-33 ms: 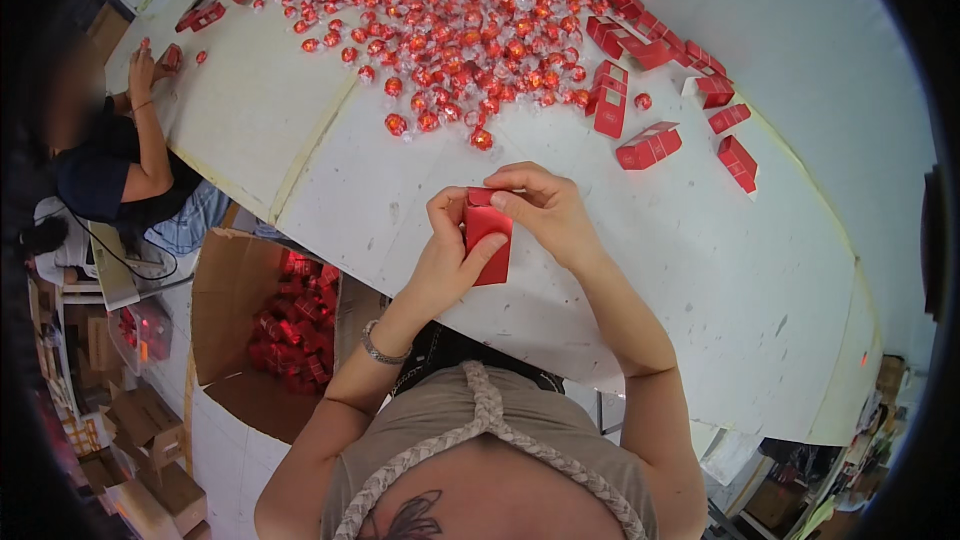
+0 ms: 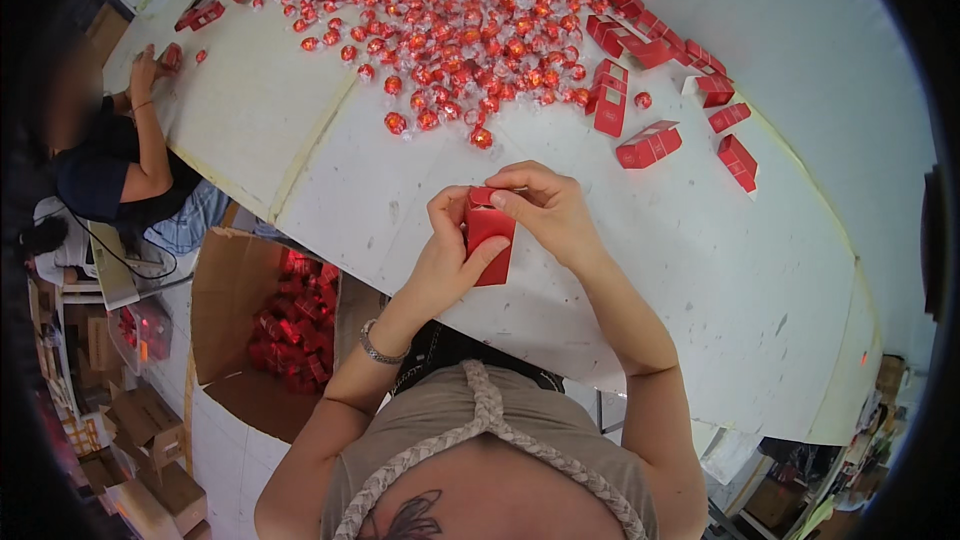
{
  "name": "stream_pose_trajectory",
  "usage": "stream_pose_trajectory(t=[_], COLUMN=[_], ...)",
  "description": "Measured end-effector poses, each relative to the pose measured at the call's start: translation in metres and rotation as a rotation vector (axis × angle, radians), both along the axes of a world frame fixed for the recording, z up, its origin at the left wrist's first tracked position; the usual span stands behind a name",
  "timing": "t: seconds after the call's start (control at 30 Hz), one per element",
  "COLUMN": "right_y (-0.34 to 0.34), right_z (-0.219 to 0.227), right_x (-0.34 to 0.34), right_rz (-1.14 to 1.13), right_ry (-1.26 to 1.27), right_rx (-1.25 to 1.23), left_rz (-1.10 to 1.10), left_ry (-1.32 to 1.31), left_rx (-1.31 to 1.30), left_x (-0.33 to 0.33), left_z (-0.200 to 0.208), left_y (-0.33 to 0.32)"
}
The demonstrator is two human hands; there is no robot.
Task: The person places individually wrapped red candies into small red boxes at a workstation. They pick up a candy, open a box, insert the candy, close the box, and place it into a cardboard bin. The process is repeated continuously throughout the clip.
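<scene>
A small red carton (image 2: 491, 250) stands upright between my hands, above the white table near its front edge. My left hand (image 2: 452, 250) wraps round its side, with the thumb across the front face. At the top, my right hand (image 2: 545, 208) pinches the carton's end flap between thumb and fingers; the flap is partly folded over. What lies inside the carton is hidden. Beyond my hands spreads a big heap of red-wrapped candies (image 2: 450, 30) in clear twisted ends. The nearest candy (image 2: 481, 138) lies a little past my fingertips.
Several red cartons (image 2: 650, 145) lie at the right of the heap, some with open flaps. Below the table's left edge, a large cardboard box (image 2: 228, 310) holds many red cartons (image 2: 295, 330). At the far left a co-worker (image 2: 140, 155) holds a red carton over the table (image 2: 640, 250).
The carton in my hands has tilted slightly and its top has shifted a little. The co-worker's hands have moved slightly at the far left.
</scene>
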State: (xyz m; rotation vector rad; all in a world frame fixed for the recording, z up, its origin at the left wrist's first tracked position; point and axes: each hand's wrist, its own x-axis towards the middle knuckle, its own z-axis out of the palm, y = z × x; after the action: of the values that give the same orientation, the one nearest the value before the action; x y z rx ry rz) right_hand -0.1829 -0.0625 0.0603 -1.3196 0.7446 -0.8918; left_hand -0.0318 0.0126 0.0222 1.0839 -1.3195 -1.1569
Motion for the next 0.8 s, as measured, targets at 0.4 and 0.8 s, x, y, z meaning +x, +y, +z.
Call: stream_pose_trajectory(t=[0.4, 0.8], right_y=[-0.010, -0.120], right_z=[0.014, -0.043], right_x=[-0.022, -0.059], right_rz=[0.218, -0.774], right_ry=[0.149, 1.259], right_rx=[-0.040, -0.824], left_rz=[-0.072, 0.546], left_ry=[0.056, -1.132], left_rx=[0.034, 0.593], left_x=[0.006, 0.104], left_z=[0.018, 0.063], left_y=[0.000, 0.054])
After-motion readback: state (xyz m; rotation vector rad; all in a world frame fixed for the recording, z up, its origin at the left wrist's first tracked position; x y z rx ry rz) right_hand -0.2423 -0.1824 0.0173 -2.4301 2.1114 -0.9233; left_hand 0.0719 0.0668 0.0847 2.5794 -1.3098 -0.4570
